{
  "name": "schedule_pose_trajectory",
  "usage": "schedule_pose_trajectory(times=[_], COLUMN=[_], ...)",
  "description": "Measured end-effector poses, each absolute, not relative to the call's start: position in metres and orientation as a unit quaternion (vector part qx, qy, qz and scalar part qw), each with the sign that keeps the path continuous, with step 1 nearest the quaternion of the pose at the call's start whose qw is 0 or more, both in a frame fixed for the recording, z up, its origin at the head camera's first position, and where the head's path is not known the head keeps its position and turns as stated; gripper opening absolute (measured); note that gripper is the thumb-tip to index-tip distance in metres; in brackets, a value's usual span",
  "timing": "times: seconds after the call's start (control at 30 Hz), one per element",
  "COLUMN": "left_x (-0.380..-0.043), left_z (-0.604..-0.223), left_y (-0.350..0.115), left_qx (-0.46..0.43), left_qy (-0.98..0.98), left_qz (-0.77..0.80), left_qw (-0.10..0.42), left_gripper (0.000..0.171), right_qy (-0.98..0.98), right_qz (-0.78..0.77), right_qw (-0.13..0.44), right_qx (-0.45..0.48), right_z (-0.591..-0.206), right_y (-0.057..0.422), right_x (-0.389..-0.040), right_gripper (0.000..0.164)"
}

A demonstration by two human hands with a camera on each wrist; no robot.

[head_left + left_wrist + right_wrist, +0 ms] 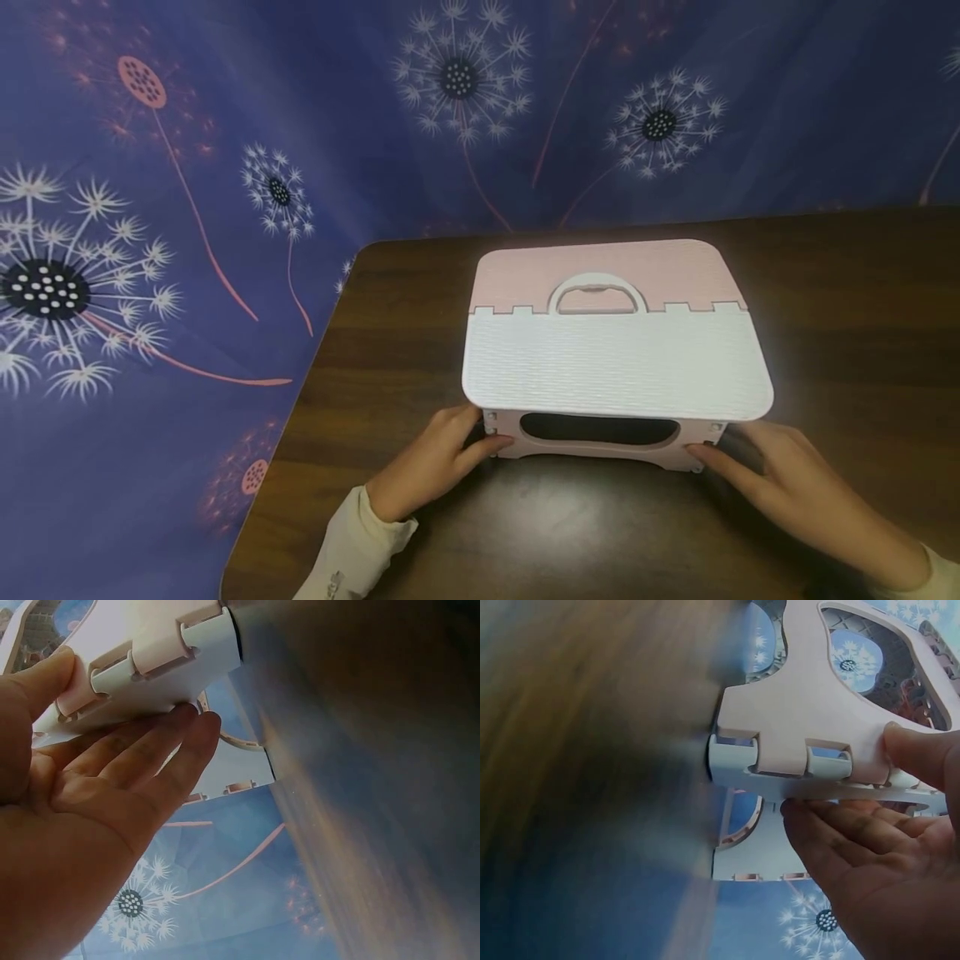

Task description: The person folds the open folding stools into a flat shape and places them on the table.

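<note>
A folding step stool point(615, 367) stands upright on the table, its top part pink and part white. A white carry handle point(640, 293) lies at the seam of the top. My left hand point(431, 462) holds the stool's left front leg edge, thumb on the pink front panel point(592, 450) and fingers along the white side panel, as the left wrist view shows. On the opposite side, my right hand point(798, 479) grips the right front edge the same way. In the right wrist view its thumb presses the pink panel point(787, 712), fingers against the side panel.
The dark wood-grain table point(360, 350) has a rounded far left corner. A blue cloth point(337, 100) printed with dandelions hangs behind it and along its left side. Light reflects off the tabletop in front of the stool.
</note>
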State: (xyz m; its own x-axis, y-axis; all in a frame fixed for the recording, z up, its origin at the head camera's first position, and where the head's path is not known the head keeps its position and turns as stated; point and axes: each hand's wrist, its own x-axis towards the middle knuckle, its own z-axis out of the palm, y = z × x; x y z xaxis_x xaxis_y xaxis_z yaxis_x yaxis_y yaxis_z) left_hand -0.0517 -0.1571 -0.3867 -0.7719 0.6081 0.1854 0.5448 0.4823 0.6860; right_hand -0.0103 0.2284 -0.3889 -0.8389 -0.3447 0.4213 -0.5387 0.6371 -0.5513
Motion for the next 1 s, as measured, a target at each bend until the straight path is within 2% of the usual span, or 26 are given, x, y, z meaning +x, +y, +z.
schedule_pose_trajectory(times=[0.27, 0.47, 0.73, 1.0], left_x=[-0.0511, -0.0507, -0.0500, -0.0506], left_z=[-0.3885, -0.3862, -0.3865, -0.3876], left_y=[-0.1556, -0.1554, -0.1577, -0.1567], left_qx=[0.337, 0.348, 0.352, 0.356], left_qy=[0.858, 0.863, 0.860, 0.860], left_qz=[0.384, 0.366, 0.369, 0.366], left_qw=[0.048, 0.034, 0.028, 0.023], left_gripper=[0.042, 0.029, 0.023, 0.025], right_qy=[-0.888, -0.887, -0.884, -0.888], right_qz=[0.356, 0.352, 0.358, 0.344], right_qw=[0.145, 0.142, 0.137, 0.147], right_qx=[0.252, 0.262, 0.268, 0.269], right_z=[-0.3911, -0.3900, -0.3915, -0.3900], right_y=[0.2306, 0.2303, 0.2297, 0.2316], right_x=[-0.0106, -0.0121, -0.0138, -0.0143], right_gripper=[0.071, 0.073, 0.071, 0.075])
